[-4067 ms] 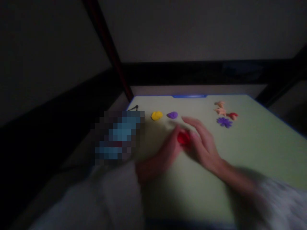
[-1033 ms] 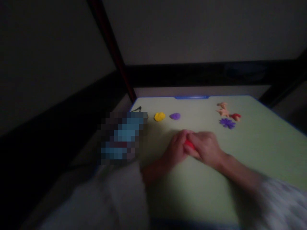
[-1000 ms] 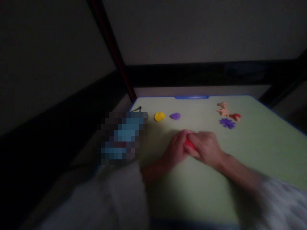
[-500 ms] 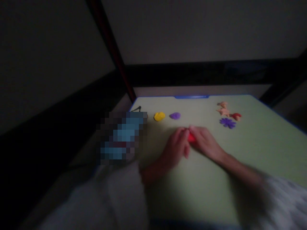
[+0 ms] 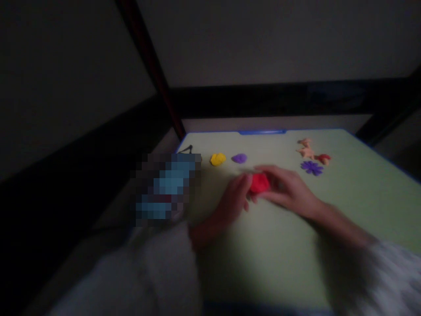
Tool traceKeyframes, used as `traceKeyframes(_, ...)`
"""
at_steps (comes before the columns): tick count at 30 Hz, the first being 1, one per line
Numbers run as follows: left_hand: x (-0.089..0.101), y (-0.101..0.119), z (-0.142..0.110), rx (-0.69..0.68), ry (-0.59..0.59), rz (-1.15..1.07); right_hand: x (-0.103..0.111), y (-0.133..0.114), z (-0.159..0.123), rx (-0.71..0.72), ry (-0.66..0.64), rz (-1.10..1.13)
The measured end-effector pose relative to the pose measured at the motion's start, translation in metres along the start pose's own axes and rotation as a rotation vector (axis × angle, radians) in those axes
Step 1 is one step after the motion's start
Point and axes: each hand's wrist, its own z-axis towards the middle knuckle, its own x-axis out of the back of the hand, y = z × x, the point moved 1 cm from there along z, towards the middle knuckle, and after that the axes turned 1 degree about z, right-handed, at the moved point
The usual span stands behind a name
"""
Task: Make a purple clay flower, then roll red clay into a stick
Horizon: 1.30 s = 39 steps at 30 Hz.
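A lump of red modelling clay (image 5: 259, 183) is held between my two hands over the pale green table. My left hand (image 5: 234, 195) closes on its left side, with the fingers partly under it. From the right, my right hand (image 5: 289, 188) grips the lump with curved fingers above and the thumb along the near side. Some fingertips are blurred or hidden. Beyond my hands lie a yellow clay lump (image 5: 218, 159) and a smaller purple clay lump (image 5: 239, 158).
To the right on the table (image 5: 279, 259) lie a purple flower shape (image 5: 312, 168), peach-coloured figures (image 5: 306, 152) and a red-topped mushroom shape (image 5: 324, 159). A pixelated bluish object (image 5: 171, 180) is at the left edge. Dark walls stand behind; the light is dim.
My hands have parted slightly and the right one has opened wider around the clay. More of the red lump now shows, and it looks rounder.
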Motion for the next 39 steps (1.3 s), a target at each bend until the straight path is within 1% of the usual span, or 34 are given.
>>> traceKeyframes(3,0.000,-0.002,0.001,-0.016,-0.024,0.000,0.002,-0.004,0.001,0.017,-0.045,-0.009)
traceKeyframes(5,0.000,0.000,0.001,-0.018,-0.027,0.010,0.002,-0.005,0.001,0.003,-0.048,0.008)
traceKeyframes(10,0.000,0.008,0.000,-0.014,-0.081,0.038,0.000,-0.007,0.001,0.001,-0.010,0.074)
traceKeyframes(15,0.000,0.012,-0.002,-0.078,-0.126,0.114,0.000,-0.009,0.000,0.007,0.030,0.085)
traceKeyframes(20,0.000,0.016,-0.001,-0.089,-0.117,0.176,0.001,-0.009,-0.001,-0.033,0.044,0.092)
traceKeyframes(25,-0.001,0.019,-0.001,-0.103,-0.078,0.184,0.001,-0.007,-0.001,-0.022,0.081,0.066)
traceKeyframes(29,0.002,0.013,0.001,-0.086,-0.035,0.152,0.004,0.000,-0.002,-0.018,0.132,-0.049)
traceKeyframes(31,0.004,0.008,0.002,-0.065,-0.025,0.122,0.006,0.002,-0.003,0.014,0.108,-0.120)
traceKeyframes(34,0.007,0.003,0.002,-0.037,-0.035,0.136,0.007,0.003,-0.004,0.088,0.023,-0.165)
traceKeyframes(36,0.007,0.005,0.001,-0.032,-0.050,0.147,0.007,0.001,-0.004,0.127,-0.004,-0.160)
traceKeyframes(39,0.004,0.012,0.000,-0.048,-0.055,0.092,0.006,-0.001,-0.003,0.146,0.002,-0.149)
